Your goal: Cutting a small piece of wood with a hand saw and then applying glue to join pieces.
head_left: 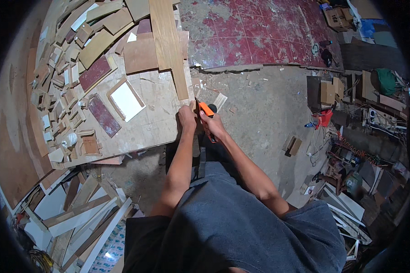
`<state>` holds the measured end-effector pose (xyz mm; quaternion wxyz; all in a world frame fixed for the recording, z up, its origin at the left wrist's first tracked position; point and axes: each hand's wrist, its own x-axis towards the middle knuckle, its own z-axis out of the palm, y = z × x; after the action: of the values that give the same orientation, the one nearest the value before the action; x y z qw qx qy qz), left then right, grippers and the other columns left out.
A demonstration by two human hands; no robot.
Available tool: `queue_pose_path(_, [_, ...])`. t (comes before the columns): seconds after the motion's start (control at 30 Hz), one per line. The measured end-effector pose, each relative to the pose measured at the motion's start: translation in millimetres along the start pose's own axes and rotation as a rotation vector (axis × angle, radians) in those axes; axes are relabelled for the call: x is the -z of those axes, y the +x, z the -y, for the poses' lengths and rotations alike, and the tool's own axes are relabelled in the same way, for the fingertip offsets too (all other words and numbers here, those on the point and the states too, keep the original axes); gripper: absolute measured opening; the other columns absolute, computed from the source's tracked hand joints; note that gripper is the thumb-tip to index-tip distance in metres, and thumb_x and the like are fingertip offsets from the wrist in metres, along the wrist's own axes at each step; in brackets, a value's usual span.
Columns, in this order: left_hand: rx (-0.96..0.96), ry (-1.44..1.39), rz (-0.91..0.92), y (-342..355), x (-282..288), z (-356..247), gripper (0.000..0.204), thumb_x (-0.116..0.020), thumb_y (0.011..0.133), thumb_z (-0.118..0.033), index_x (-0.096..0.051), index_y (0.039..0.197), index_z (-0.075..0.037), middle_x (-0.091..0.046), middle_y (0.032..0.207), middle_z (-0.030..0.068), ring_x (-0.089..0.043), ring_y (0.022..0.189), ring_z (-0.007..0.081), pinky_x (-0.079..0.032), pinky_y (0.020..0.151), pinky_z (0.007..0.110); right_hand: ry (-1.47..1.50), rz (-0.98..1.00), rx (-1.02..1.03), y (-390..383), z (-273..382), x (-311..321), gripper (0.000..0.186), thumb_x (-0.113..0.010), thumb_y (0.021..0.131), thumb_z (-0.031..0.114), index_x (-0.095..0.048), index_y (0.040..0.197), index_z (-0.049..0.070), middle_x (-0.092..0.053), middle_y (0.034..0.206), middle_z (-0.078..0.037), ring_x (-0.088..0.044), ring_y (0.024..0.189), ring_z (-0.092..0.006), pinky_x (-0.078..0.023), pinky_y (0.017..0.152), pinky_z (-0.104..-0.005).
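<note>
Right hand (pixel 214 126) is closing around an orange-and-black hand tool (pixel 205 108), which is sitting just beyond the right edge of a pale plywood surface (pixel 146 132). Left hand (pixel 187 117) is resting, fingers curled, at that same edge, just beside the tool; a small pale wooden piece (pixel 192 105) is showing by its fingertips, though whether they are gripping it cannot be told. The two hands are working close together but apart, both forearms reaching forward.

Directly ahead of the left hand, a long light-brown wooden board (pixel 165 36) is lying over a squarish brown wooden panel (pixel 140 53), with a narrower wooden strip (pixel 180 84) extending nearer the hand. Farther left, a white rectangular panel with wooden edging (pixel 128 101) is lying near a scuffed dark-red rectangular panel (pixel 104 115). Many small wooden block assemblies (pixel 68 100) are crowding the left side, and a white round roll (pixel 69 140) is sitting among them.

Right of the surface, a brown wooden block (pixel 294 146) is lying on the grey concrete floor (pixel 255 102).
</note>
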<state>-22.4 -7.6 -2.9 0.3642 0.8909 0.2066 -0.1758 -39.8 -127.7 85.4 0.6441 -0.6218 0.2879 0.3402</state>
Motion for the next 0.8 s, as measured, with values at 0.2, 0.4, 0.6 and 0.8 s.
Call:
queue_pose_path(0.2, [0.084,-0.047,0.081,-7,2,-11,0.029,-0.072,0.085,-0.018,-0.066,0.099,0.007,-0.064,0.09,0.0296,-0.065,0.085,0.042,-0.051,0.073,0.048,0.039,-0.02,0.04,2,-5,8,0.036,-0.063,0.094,0.033,-0.055,0.07,0.007,-0.046,0.053,0.003,-0.041,0.041,-0.0082,-0.03,0.039,-0.0285])
queue_pose_path(0.4, [0.162,-0.156,-0.044,-5,-7,-2,0.063,-0.048,0.097,-0.05,-0.061,0.083,0.01,-0.062,0.088,0.0322,-0.061,0.087,0.0475,-0.047,0.075,0.051,0.09,0.015,0.055,4,1,0,0.037,-0.064,0.094,0.034,-0.055,0.071,0.006,-0.047,0.053,0.002,-0.041,0.042,-0.0078,-0.03,0.04,-0.0284])
queue_pose_path(0.6, [0.215,-0.024,0.056,9,-22,6,0.048,-0.053,0.097,-0.042,-0.065,0.101,0.004,-0.06,0.086,0.0268,-0.062,0.087,0.044,-0.048,0.074,0.05,-0.018,-0.056,0.09,-6,4,3,0.037,-0.062,0.094,0.035,-0.059,0.074,0.004,-0.047,0.053,0.001,-0.041,0.042,-0.0084,-0.031,0.04,-0.0291])
queue_pose_path(0.8, [0.029,0.101,0.058,1,-15,9,0.05,-0.051,0.099,-0.04,-0.059,0.092,0.008,-0.065,0.092,0.0294,-0.063,0.092,0.0453,-0.05,0.078,0.05,0.007,-0.01,0.002,-33,16,10,0.039,-0.061,0.095,0.037,-0.056,0.073,0.005,-0.047,0.053,0.001,-0.041,0.04,-0.0095,-0.032,0.038,-0.0294])
